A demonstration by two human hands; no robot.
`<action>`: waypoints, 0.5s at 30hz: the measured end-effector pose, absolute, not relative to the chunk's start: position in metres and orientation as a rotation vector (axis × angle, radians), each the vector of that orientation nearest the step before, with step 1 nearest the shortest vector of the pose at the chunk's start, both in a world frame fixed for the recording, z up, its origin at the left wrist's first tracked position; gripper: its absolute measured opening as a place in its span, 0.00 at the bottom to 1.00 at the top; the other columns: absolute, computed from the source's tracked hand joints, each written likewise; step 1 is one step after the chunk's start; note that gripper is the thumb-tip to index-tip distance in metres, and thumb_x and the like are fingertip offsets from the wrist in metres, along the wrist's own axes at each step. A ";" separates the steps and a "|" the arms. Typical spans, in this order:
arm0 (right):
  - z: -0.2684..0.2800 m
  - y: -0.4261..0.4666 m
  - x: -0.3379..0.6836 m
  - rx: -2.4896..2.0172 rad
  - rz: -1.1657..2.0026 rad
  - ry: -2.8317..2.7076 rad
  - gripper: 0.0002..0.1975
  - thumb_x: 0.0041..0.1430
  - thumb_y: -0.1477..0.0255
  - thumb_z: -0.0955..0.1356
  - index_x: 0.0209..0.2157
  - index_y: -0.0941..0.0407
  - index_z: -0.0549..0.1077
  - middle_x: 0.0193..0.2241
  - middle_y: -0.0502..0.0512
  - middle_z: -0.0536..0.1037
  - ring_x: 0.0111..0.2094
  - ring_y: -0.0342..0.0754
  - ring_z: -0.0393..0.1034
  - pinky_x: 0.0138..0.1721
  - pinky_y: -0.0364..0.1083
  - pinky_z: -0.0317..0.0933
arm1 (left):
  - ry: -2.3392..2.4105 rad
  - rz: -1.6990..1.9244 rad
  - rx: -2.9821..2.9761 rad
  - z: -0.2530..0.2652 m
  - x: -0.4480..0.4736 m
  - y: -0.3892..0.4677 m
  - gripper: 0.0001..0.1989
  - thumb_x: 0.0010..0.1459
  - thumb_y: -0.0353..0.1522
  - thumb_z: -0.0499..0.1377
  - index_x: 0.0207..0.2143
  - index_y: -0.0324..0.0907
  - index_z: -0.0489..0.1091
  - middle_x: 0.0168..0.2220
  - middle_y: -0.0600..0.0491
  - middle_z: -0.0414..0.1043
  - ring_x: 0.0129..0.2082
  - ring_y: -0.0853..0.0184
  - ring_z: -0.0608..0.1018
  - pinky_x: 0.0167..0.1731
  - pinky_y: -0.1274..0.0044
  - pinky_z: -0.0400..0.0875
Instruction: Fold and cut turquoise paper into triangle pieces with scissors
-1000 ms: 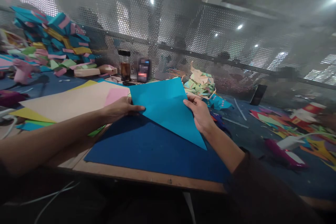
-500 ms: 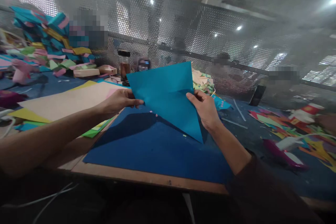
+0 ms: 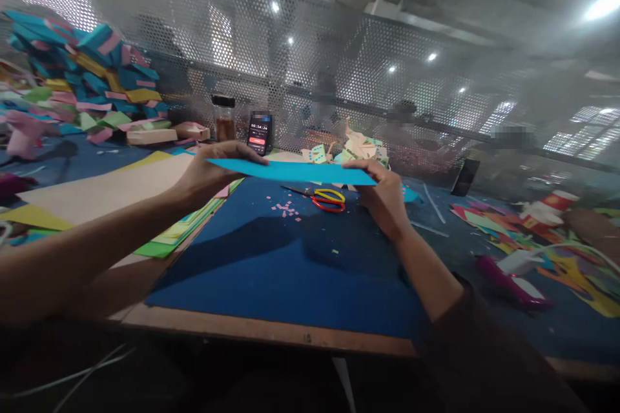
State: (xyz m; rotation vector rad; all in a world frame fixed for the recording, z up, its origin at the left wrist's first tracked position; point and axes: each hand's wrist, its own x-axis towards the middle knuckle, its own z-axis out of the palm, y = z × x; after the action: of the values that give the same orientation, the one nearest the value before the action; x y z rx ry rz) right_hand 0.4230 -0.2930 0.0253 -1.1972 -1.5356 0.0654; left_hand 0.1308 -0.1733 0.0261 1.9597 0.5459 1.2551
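Observation:
A sheet of blue paper (image 3: pixel 300 171) is held up above the dark blue mat (image 3: pixel 271 284), seen nearly edge-on as a narrow strip. Its left end is in my left hand (image 3: pixel 213 168), closed with fingers on top. My right hand (image 3: pixel 382 190) grips the right end, fingers along the upper edge and the rest of the hand below. Under the paper lie scissors (image 3: pixel 329 200) with yellow and red handles, and small pink paper scraps (image 3: pixel 285 208) on the mat.
Large cream and coloured sheets (image 3: pixel 121 187) lie to the left. Behind stand a jar (image 3: pixel 224 119), a phone with a timer (image 3: pixel 259 133) and a pile of paper pieces (image 3: pixel 363 145). At right are a purple-and-white glue gun (image 3: pixel 513 281), colourful scraps (image 3: pixel 571 277) and a dark phone (image 3: pixel 465 177).
The blue paper has been tilted from facing me to almost flat and edge-on. The scissors, pink scraps and timer phone have come into sight behind it. Both hands still hold it.

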 end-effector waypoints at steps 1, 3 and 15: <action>0.017 -0.290 0.425 -1.207 0.087 -1.572 0.09 0.59 0.70 0.69 0.40 0.55 0.80 0.42 0.55 0.80 0.40 0.49 0.75 0.41 0.47 0.69 | 0.560 1.210 1.994 0.020 0.129 -0.172 0.12 0.53 0.36 0.69 0.37 0.38 0.79 0.44 0.44 0.81 0.44 0.60 0.81 0.50 0.66 0.74; -0.001 -0.283 0.430 -1.257 0.150 -1.665 0.11 0.58 0.73 0.69 0.42 0.55 0.80 0.45 0.57 0.80 0.44 0.51 0.75 0.45 0.48 0.68 | 0.613 1.077 2.031 0.006 0.124 -0.164 0.13 0.51 0.38 0.69 0.37 0.38 0.79 0.44 0.43 0.81 0.44 0.58 0.81 0.47 0.66 0.75; -0.030 -0.283 0.430 -1.531 0.152 -2.267 0.16 0.52 0.82 0.68 0.41 0.53 0.80 0.44 0.55 0.81 0.49 0.54 0.71 0.55 0.54 0.61 | 0.648 0.611 2.364 -0.025 0.112 -0.142 0.12 0.50 0.41 0.67 0.36 0.48 0.81 0.44 0.51 0.82 0.47 0.55 0.81 0.50 0.65 0.74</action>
State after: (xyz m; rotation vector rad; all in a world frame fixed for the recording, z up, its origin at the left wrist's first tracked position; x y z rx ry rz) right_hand 0.4298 -0.2833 -0.0301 -1.5309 -2.2666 0.1522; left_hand 0.1123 -0.1418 -0.0247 2.3637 0.6478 0.6109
